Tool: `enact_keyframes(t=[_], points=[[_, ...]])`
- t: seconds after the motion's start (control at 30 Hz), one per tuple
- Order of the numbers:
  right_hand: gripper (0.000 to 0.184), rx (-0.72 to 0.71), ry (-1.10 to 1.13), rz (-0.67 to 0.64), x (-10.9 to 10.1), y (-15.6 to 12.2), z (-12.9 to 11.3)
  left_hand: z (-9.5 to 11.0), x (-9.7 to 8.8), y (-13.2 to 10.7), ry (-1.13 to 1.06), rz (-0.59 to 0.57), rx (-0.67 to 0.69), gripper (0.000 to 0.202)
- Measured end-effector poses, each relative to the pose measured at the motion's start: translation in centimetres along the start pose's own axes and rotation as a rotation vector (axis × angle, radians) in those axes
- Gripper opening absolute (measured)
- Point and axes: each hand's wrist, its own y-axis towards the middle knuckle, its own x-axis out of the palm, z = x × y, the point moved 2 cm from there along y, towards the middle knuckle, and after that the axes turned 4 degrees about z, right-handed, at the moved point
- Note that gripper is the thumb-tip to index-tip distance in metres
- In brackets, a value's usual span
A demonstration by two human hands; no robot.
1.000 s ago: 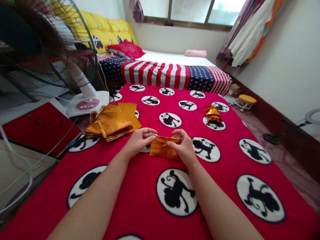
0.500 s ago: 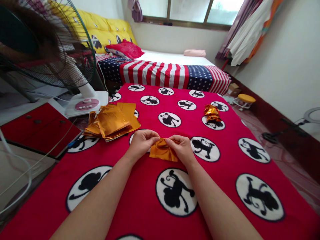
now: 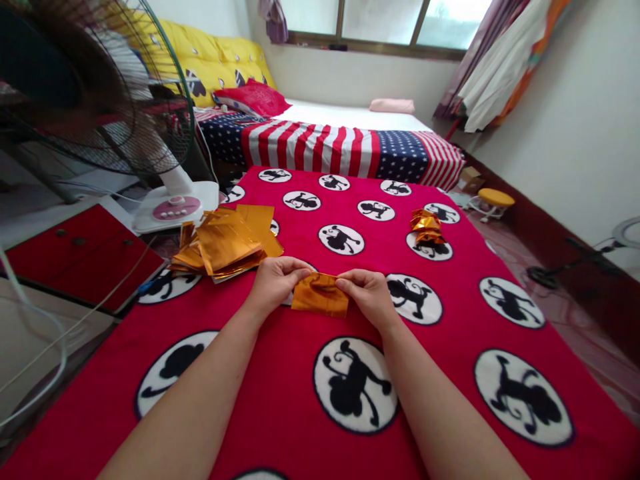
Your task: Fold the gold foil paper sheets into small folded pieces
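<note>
Between my hands is a sheet of shiny gold foil paper (image 3: 320,297), its top edge pinched at both ends and the rest hanging toward me. My left hand (image 3: 277,283) closes thumb and fingers on its upper left corner. At the upper right corner, my right hand (image 3: 367,293) pinches the same sheet. Left of my left hand lies a loose, uneven stack of gold foil sheets (image 3: 227,243). Several folded gold foil pieces (image 3: 427,227) sit in a small heap farther off to the right.
A red blanket (image 3: 260,413) with monkey figures in white circles covers the surface under my hands. On the left stand a fan (image 3: 173,203) and a red-topped cabinet (image 3: 80,253). Beyond is a bed (image 3: 340,147); a yellow stool (image 3: 495,197) stands on the right floor.
My hands have moved slightly apart, the left one going left. The foil sheet between them now looks flatter and more stretched along its top edge.
</note>
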Motion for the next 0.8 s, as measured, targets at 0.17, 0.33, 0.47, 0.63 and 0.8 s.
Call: enact_keyframes(t=[0.17, 0.33, 0.47, 0.63, 0.8], points=[[0.011, -0.163, -0.058, 0.158, 0.1, -0.4, -0.6, -0.3, 0.3, 0.1, -0.045, 0.075, 0.083, 0.021], [0.01, -0.345, -0.137, 0.461, -0.8, -0.6, -1.0, 0.9, -0.6, -0.3, 0.007, 0.325, 0.183, 0.026], [0.009, -0.46, -0.277, 0.663, -1.5, -0.9, -1.5, 1.4, -0.1, -0.8, -0.006, 0.232, 0.098, 0.056], [0.012, -0.661, -0.41, 0.441, 0.0, -1.6, -2.4, 0.7, 2.6, -1.2, -0.175, -0.201, -0.132, 0.067], [0.013, -0.754, -0.515, 0.18, 2.6, -2.1, -3.0, 0.2, 3.1, -1.2, -0.316, -0.12, -0.215, 0.054]])
